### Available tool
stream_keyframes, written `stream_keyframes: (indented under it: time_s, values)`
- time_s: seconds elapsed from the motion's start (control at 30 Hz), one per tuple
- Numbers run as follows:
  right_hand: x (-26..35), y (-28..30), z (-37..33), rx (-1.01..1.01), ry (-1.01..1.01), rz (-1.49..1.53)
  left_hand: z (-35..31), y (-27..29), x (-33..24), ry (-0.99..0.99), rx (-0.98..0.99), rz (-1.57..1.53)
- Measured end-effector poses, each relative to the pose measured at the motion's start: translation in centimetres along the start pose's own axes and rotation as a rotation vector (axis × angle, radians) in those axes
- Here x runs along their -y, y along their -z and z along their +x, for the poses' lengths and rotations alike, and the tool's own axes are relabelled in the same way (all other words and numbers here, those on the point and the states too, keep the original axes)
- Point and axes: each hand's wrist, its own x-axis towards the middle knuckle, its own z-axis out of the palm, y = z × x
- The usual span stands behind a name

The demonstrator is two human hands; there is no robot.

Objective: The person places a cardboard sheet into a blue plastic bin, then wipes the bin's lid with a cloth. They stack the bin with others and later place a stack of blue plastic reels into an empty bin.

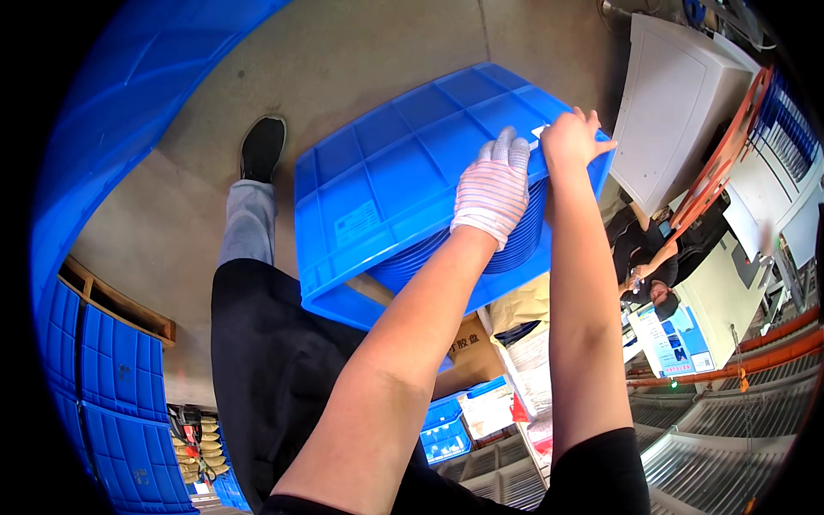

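Note:
A large blue plastic crate (412,154) with ribbed walls stands tilted in front of me, its open side facing me. In it sits a stack or coil of blue ringed, rounded pieces (515,245); I cannot tell which. My left hand (493,190), in a white striped knit glove, is closed over the crate's rim, fingers on the outer wall and thumb hidden. At the crate's right corner my bare right hand (571,142) grips the edge, its thumb sticking out to the right. A small white tag (539,133) shows between the two hands.
Another big blue container (112,129) curves along the left. Blue crates (120,369) are stacked below a wooden pallet (129,305). A white cabinet (674,107) stands to the right, near a person in black (644,257). A cardboard box (472,352) lies behind my forearms.

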Motion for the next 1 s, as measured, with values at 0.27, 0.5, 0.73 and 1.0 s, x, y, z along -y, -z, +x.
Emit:
stream_keyframes:
  time_s: [0.27, 0.5, 0.73, 1.0]
  values:
    - [-4.0, 2.2, -0.1, -0.244, 0.161, 1.973, 0.2, 0.9, 0.1, 0.116, -0.086, -0.085]
    - [-7.1, -4.5, 4.3, -0.308, -0.024, 0.666, 1.2, 0.3, 0.5, 0.224, -0.155, -0.136]
    - [-6.9, -6.0, 4.0, -0.679, 0.06, 0.834, 7.3, -0.2, 1.0, 0.456, 0.411, -0.613]
    - [-6.5, -6.2, 4.1, -0.746, 0.091, 0.83, 11.7, -6.9, 1.2, 0.567, 0.64, -0.487]
